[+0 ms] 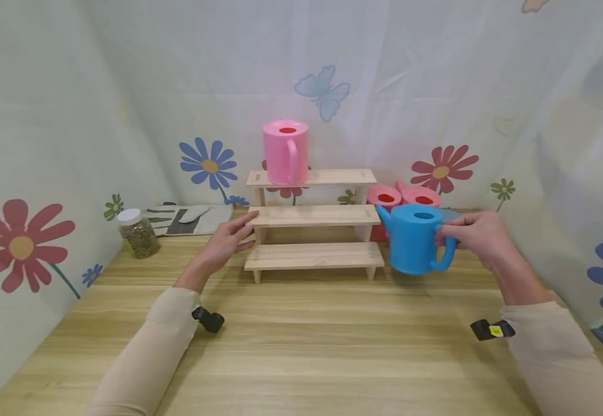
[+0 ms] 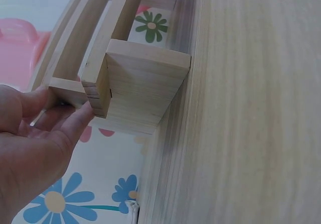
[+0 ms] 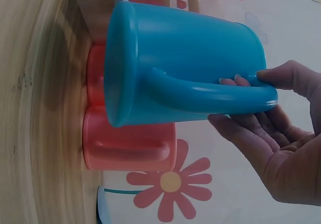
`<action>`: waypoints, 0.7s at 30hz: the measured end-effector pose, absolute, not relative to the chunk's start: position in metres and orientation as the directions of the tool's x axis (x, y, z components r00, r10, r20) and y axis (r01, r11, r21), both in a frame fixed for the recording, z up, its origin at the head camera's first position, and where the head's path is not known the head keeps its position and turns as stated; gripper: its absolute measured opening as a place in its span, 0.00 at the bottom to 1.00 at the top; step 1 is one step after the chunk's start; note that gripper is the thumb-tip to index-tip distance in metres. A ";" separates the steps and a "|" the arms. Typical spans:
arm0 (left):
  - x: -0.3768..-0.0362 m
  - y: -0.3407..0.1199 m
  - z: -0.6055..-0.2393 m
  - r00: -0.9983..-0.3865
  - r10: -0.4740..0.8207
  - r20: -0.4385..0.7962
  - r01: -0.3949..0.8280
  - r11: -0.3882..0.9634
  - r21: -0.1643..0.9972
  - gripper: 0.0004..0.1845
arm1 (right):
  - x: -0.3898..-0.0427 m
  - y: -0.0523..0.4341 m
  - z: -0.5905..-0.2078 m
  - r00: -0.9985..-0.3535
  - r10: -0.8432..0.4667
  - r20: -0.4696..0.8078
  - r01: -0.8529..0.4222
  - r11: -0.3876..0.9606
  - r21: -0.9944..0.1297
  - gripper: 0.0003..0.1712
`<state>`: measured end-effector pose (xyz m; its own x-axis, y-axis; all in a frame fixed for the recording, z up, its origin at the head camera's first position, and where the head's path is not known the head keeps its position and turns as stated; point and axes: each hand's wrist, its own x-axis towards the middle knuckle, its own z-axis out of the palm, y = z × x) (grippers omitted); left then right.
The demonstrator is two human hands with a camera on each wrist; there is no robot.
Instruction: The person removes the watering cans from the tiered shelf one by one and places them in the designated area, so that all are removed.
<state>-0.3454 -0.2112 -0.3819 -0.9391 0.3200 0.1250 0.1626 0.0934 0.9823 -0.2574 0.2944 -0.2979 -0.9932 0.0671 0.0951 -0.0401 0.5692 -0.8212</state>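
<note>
A blue watering can point(image 1: 413, 242) is held upright just right of a three-step wooden shelf point(image 1: 314, 256), its spout toward the shelf. My right hand point(image 1: 480, 237) grips the can's handle near the top, thumb and fingers around it in the right wrist view. At the shelf's left side, my left hand point(image 1: 223, 245) holds the end of the middle step, thumb at the top and fingers lower; the step partly hides some fingertips in the left wrist view. On the top step stands a pink watering can point(image 1: 286, 153), handle facing me.
Two darker pink watering cans point(image 3: 130, 143) stand on the table behind the blue one, partly hidden. At the left are a white-lidded jar point(image 1: 140, 234) of small dry bits and a grey-white glove point(image 1: 194, 219). A flowered curtain point(image 1: 384, 69) hangs behind the wooden table point(image 1: 332, 341).
</note>
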 end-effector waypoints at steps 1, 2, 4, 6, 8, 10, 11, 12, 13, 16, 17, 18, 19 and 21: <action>-0.345 -0.211 -0.382 -0.939 0.319 0.124 0.163 0.097 0.982 0.25 | -0.258 0.295 -0.299 -0.994 0.065 0.086 -0.034 0.573 -0.819 0.31; -0.345 -0.211 -0.381 -0.941 0.317 0.122 0.161 0.098 0.982 0.25 | -0.259 0.294 -0.300 -0.995 0.063 0.079 -0.028 0.576 -0.817 0.30; -0.344 -0.210 -0.381 -0.943 0.311 0.120 0.158 0.102 0.982 0.25 | -0.261 0.294 -0.301 -0.996 0.063 0.063 -0.015 0.578 -0.816 0.30; -0.343 -0.210 -0.380 -0.944 0.308 0.118 0.157 0.106 0.982 0.25 | -0.262 0.292 -0.303 -0.997 0.065 0.048 -0.002 0.579 -0.815 0.29; -0.344 -0.210 -0.381 -0.944 0.307 0.116 0.156 0.108 0.982 0.26 | -0.264 0.290 -0.305 -0.997 0.065 0.032 0.011 0.575 -0.818 0.28; -0.344 -0.210 -0.380 -0.944 0.308 0.117 0.157 0.109 0.982 0.26 | -0.266 0.289 -0.307 -0.998 0.064 0.018 0.022 0.571 -0.821 0.27; -0.344 -0.210 -0.380 -0.944 0.309 0.117 0.157 0.109 0.981 0.26 | -0.267 0.288 -0.308 -0.998 0.061 0.011 0.026 0.570 -0.821 0.27; -0.344 -0.210 -0.380 -0.944 0.309 0.117 0.158 0.111 0.981 0.26 | -0.268 0.288 -0.310 -0.998 0.060 0.002 0.032 0.571 -0.820 0.27; -0.345 -0.210 -0.380 -0.943 0.310 0.116 0.158 0.113 0.981 0.26 | -0.269 0.287 -0.311 -0.998 0.058 -0.007 0.039 0.572 -0.820 0.28; -0.346 -0.210 -0.380 -0.944 0.311 0.115 0.159 0.120 0.980 0.25 | -0.271 0.287 -0.315 -0.999 0.046 -0.030 0.051 0.586 -0.809 0.29; -0.346 -0.210 -0.381 -0.944 0.311 0.114 0.158 0.120 0.980 0.25 | -0.271 0.287 -0.316 -0.999 0.040 -0.037 0.053 0.588 -0.807 0.29; -0.346 -0.210 -0.381 -0.944 0.311 0.114 0.158 0.122 0.980 0.25 | -0.272 0.287 -0.317 -0.999 0.032 -0.043 0.054 0.593 -0.803 0.29; -0.346 -0.211 -0.381 -0.944 0.311 0.114 0.158 0.122 0.980 0.25 | -0.272 0.287 -0.318 -0.999 0.025 -0.048 0.053 0.598 -0.800 0.29; -0.346 -0.211 -0.382 -0.944 0.311 0.115 0.159 0.120 0.980 0.25 | -0.272 0.287 -0.319 -0.998 0.009 -0.056 0.050 0.604 -0.796 0.28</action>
